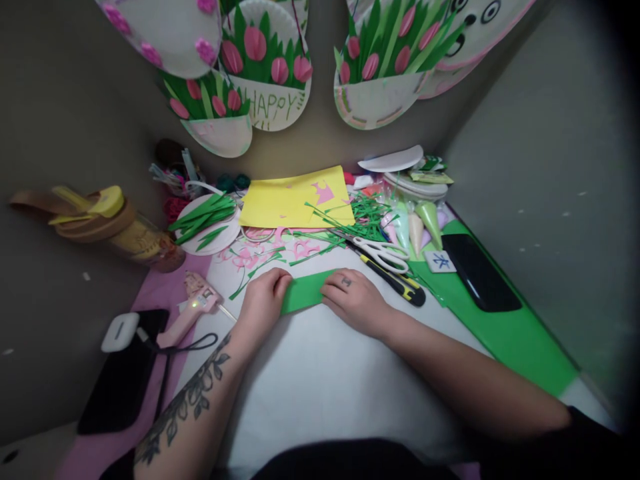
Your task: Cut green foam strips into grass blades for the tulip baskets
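Note:
A strip of green paper [303, 292] stretches between my two hands, low over the white table covering. My left hand [266, 293] pinches its left end with the thumb on top. At the right end, my right hand [354, 299] has its fingers closed over the paper, so that edge is hidden. Just beyond the right hand lie white-handled scissors [385, 253] and a black and yellow utility knife [393, 277]. A pink glue gun [195, 307] rests to the left of my left hand.
Yellow paper [295, 200], pink scraps and green slivers [370, 217] lie at the back. A paper plate [213, 247] holds cut green leaves. A tumbler [120, 227] and a phone [125, 380] are left; another phone [480, 273] lies right. Decorated plates [273, 100] hang above.

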The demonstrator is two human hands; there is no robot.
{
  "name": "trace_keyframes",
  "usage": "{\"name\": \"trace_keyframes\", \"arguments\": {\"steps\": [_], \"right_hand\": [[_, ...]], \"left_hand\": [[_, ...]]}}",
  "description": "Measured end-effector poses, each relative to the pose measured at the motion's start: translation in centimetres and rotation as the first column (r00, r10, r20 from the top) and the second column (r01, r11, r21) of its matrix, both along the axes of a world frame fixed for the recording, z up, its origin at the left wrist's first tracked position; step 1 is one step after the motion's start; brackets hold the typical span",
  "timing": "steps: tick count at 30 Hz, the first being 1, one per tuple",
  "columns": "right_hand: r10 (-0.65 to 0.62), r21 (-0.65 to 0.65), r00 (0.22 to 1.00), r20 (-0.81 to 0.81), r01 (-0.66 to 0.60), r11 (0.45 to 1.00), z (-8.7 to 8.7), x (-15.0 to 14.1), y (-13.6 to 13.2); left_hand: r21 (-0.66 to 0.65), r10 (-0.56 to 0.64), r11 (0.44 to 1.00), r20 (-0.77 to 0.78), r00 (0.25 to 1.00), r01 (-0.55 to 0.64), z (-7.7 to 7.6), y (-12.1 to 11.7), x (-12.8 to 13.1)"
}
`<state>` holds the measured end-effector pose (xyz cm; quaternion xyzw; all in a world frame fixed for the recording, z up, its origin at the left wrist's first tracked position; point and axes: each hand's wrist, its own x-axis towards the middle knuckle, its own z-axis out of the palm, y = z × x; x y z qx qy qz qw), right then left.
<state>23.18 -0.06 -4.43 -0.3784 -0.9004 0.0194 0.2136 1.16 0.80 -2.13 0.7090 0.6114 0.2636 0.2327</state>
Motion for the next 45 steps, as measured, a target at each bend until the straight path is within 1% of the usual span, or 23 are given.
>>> {"name": "trace_keyframes", "arguments": {"steps": [3, 5, 7, 9, 10, 11, 13, 14, 15, 17, 18, 19, 20, 23, 25, 27, 31, 33, 37, 41, 45], "right_hand": [[0.062, -0.032, 0.998, -0.022, -0.062, 0.998, 0.1, -0.2, 0.1], [0.055, -0.005, 0.998, -0.025, -0.055, 0.998, 0.1, -0.3, 0.3], [0.026, 0.022, 0.999, -0.022, -0.025, 0.999, 0.0, -0.2, 0.5], [0.011, 0.046, 1.0, -0.014, -0.01, 0.999, -0.2, -0.1, 0.7], [0.008, 0.054, 1.0, -0.005, -0.007, 0.999, -0.3, -0.1, 0.8], [0.004, 0.058, 1.0, 0.009, -0.005, 0.998, -0.4, -0.1, 0.9], [-0.009, 0.064, 0.999, 0.044, 0.006, 0.998, -0.6, -0.1, 1.0], [-0.016, 0.063, 0.998, 0.065, 0.012, 0.998, -0.7, -0.1, 1.0], [-0.023, 0.061, 0.996, 0.086, 0.018, 0.998, -0.7, -0.2, 0.9], [-0.034, 0.051, 0.993, 0.11, 0.029, 0.998, -0.8, -0.3, 0.9], [-0.041, 0.041, 0.992, 0.116, 0.036, 0.998, -0.8, -0.4, 0.8], [-0.048, 0.031, 0.992, 0.12, 0.045, 0.999, -0.8, -0.4, 0.8], [-0.055, 0.021, 0.991, 0.122, 0.053, 0.998, -0.9, -0.5, 0.8], [-0.066, -0.012, 0.99, 0.126, 0.068, 0.998, -0.9, -0.9, 0.9], [-0.072, -0.047, 0.99, 0.119, 0.079, 0.996, -0.9, -1.1, 0.9], [-0.095, -0.094, 0.99, 0.104, 0.105, 0.99, -0.8, -1.3, 1.0], [-0.153, -0.215, 0.982, 0.111, 0.174, 0.961, -0.2, -1.1, 1.4], [-0.177, -0.275, 0.975, 0.133, 0.207, 0.939, 0.2, -0.8, 1.5], [-0.207, -0.351, 0.966, 0.158, 0.251, 0.902, 0.9, 0.0, 1.9], [-0.18, -0.359, 0.971, 0.154, 0.225, 0.906, 1.3, 0.7, 2.1], [-0.153, -0.294, 0.977, 0.148, 0.191, 0.936, 1.2, 1.2, 2.1]], "left_hand": [[-0.086, 0.074, 0.994, 0.095, 0.993, -0.066, -0.1, 0.4, -0.1], [-0.143, 0.12, 0.985, 0.144, 0.982, -0.099, -0.2, 0.7, -0.2], [-0.179, 0.13, 0.979, 0.157, 0.979, -0.101, -0.3, 0.9, -0.3], [-0.152, 0.103, 0.985, 0.123, 0.987, -0.084, -0.4, 0.9, -0.4], [-0.095, 0.079, 0.993, 0.08, 0.994, -0.071, -0.3, 0.8, -0.4], [-0.012, 0.056, 0.998, 0.016, 0.998, -0.056, -0.3, 0.6, -0.3], [0.168, 0.009, 0.986, -0.133, 0.991, 0.014, -0.1, 0.2, -0.2], [0.219, -0.036, 0.972, -0.198, 0.98, 0.08, 0.0, 0.0, -0.1], [0.228, -0.098, 0.961, -0.249, 0.964, 0.157, 0.1, -0.3, 0.1], [0.156, -0.253, 0.937, -0.315, 0.915, 0.313, 0.3, -0.7, 0.4], [0.11, -0.313, 0.923, -0.342, 0.886, 0.368, 0.3, -0.9, 0.5], [0.075, -0.347, 0.913, -0.371, 0.861, 0.4, 0.3, -1.1, 0.6], [0.058, -0.354, 0.91, -0.402, 0.844, 0.41, 0.3, -1.2, 0.7], [0.07, -0.316, 0.917, -0.471, 0.824, 0.392, 0.1, -1.2, 0.7], [0.072, -0.293, 0.926, -0.485, 0.824, 0.371, -0.1, -1.1, 0.5], [0.062, -0.272, 0.939, -0.464, 0.843, 0.338, -0.4, -1.0, 0.3], [0.025, -0.252, 0.96, -0.354, 0.901, 0.278, -0.6, -0.8, -0.1], [0.002, -0.247, 0.965, -0.317, 0.916, 0.261, -0.5, -0.8, -0.3], [-0.04, -0.215, 0.976, -0.31, 0.926, 0.213, 0.2, -0.8, -0.5], [-0.088, -0.21, 0.977, -0.299, 0.931, 0.192, 0.8, -0.8, -0.4], [-0.111, -0.22, 0.975, -0.319, 0.922, 0.195, 0.7, -0.8, -0.2]]}}
